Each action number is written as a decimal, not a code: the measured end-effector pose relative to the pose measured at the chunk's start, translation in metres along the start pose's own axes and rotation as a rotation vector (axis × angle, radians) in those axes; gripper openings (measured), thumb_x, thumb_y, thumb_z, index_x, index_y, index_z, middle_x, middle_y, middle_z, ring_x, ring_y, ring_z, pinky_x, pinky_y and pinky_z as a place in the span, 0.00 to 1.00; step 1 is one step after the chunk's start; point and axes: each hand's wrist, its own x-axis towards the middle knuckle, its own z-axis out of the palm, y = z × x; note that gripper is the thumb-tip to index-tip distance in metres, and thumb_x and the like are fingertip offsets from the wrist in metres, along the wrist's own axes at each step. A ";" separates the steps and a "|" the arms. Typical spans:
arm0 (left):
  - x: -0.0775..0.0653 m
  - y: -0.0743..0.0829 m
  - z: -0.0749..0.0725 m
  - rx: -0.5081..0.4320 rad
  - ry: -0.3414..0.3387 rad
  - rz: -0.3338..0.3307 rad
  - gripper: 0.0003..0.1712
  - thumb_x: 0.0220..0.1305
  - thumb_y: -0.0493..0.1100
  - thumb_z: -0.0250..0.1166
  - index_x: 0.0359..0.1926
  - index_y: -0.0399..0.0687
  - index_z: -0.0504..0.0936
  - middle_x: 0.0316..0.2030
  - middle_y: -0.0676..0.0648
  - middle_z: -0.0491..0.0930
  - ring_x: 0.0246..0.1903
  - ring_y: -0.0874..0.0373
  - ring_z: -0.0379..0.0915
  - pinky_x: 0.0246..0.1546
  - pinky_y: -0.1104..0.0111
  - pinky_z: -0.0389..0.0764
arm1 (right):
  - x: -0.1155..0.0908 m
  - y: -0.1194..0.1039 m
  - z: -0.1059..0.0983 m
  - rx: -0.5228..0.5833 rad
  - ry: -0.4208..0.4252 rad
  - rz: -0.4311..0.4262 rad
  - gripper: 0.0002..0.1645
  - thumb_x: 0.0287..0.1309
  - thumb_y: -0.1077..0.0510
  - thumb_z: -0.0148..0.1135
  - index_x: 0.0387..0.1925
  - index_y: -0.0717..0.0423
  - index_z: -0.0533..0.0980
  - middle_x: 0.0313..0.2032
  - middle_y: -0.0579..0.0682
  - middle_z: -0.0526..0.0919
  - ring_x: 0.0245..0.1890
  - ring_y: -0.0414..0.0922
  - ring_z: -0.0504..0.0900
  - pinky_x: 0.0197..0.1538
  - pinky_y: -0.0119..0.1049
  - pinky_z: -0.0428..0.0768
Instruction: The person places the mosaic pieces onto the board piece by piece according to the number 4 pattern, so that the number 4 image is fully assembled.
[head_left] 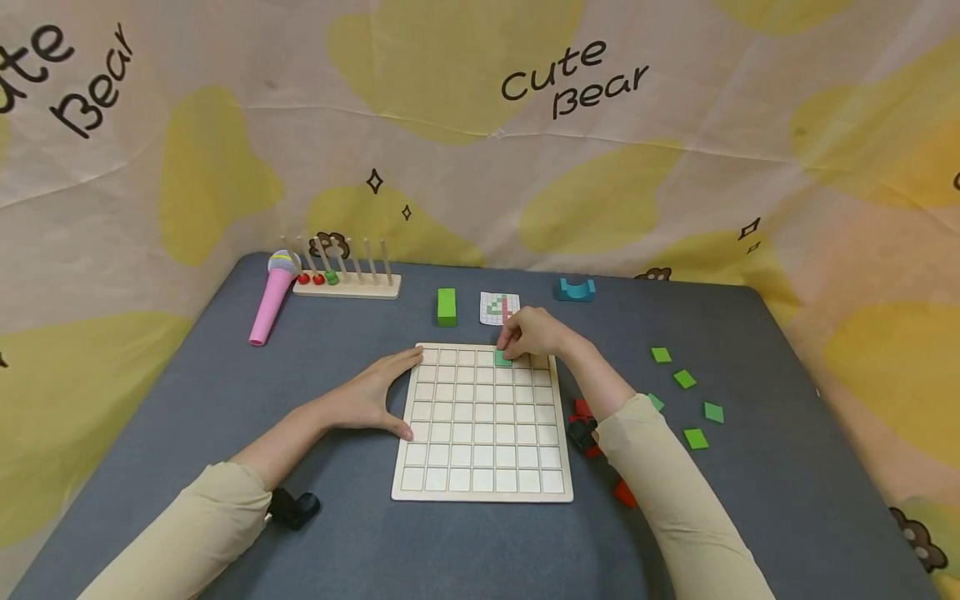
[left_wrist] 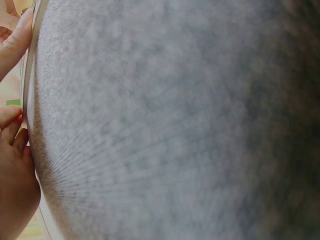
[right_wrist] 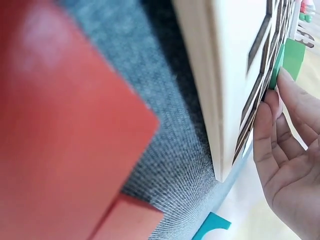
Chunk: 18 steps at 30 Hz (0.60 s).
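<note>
A pale wooden board (head_left: pixel 482 497) with a grid of square recesses lies flat on the table. My left hand (head_left: pixel 367 396) rests against its left edge, fingers and thumb spread apart and fairly straight. Over the board's far side, my right hand (head_left: pixel 536 332) pinches a green square tile (head_left: pixel 502 358) between thumb and fingers. In the right wrist view that green tile (right_wrist: pixel 276 67) stands at the board's surface, with the right thumb touching it. Fingers partly cover the tile and the far right cells.
Loose green tiles (head_left: pixel 696 439) and red tiles (head_left: pixel 625 493) lie right of the board. Behind it are a green block (head_left: pixel 447 307), a pattern card (head_left: pixel 493 307) and a blue arch block (head_left: pixel 576 290). A pink toy microphone (head_left: pixel 270 308) and peg rack (head_left: pixel 348 289) sit back left.
</note>
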 end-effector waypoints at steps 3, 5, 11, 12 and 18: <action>0.000 0.000 0.000 -0.006 -0.001 -0.004 0.71 0.35 0.64 0.81 0.76 0.42 0.55 0.78 0.40 0.50 0.76 0.37 0.47 0.70 0.39 0.58 | -0.001 0.000 0.000 0.006 0.001 -0.002 0.03 0.55 0.61 0.71 0.33 0.53 0.85 0.31 0.48 0.86 0.31 0.40 0.80 0.39 0.30 0.77; 0.000 0.000 0.000 -0.007 -0.002 -0.006 0.71 0.35 0.64 0.81 0.76 0.42 0.55 0.78 0.40 0.50 0.76 0.37 0.47 0.70 0.39 0.57 | -0.002 -0.001 0.000 0.003 -0.002 -0.004 0.04 0.55 0.61 0.71 0.34 0.53 0.85 0.31 0.47 0.86 0.31 0.40 0.80 0.39 0.30 0.77; 0.000 0.000 -0.001 -0.008 -0.005 -0.008 0.71 0.36 0.63 0.81 0.76 0.42 0.55 0.78 0.41 0.49 0.77 0.37 0.47 0.71 0.39 0.57 | -0.002 -0.002 -0.001 -0.018 -0.011 -0.016 0.04 0.56 0.61 0.69 0.35 0.52 0.85 0.31 0.47 0.85 0.31 0.40 0.79 0.41 0.31 0.77; 0.000 0.001 -0.001 -0.007 -0.006 -0.009 0.71 0.36 0.63 0.81 0.76 0.42 0.55 0.78 0.41 0.49 0.77 0.38 0.47 0.71 0.39 0.57 | -0.001 -0.001 -0.001 -0.021 -0.010 -0.019 0.04 0.56 0.61 0.69 0.35 0.52 0.84 0.31 0.47 0.85 0.32 0.40 0.79 0.41 0.31 0.77; 0.000 0.001 -0.001 -0.006 -0.011 -0.015 0.71 0.36 0.64 0.81 0.76 0.42 0.55 0.78 0.41 0.49 0.77 0.38 0.46 0.71 0.39 0.57 | -0.005 0.004 -0.004 -0.008 0.023 -0.010 0.05 0.58 0.59 0.69 0.37 0.51 0.83 0.33 0.48 0.85 0.34 0.42 0.79 0.41 0.32 0.77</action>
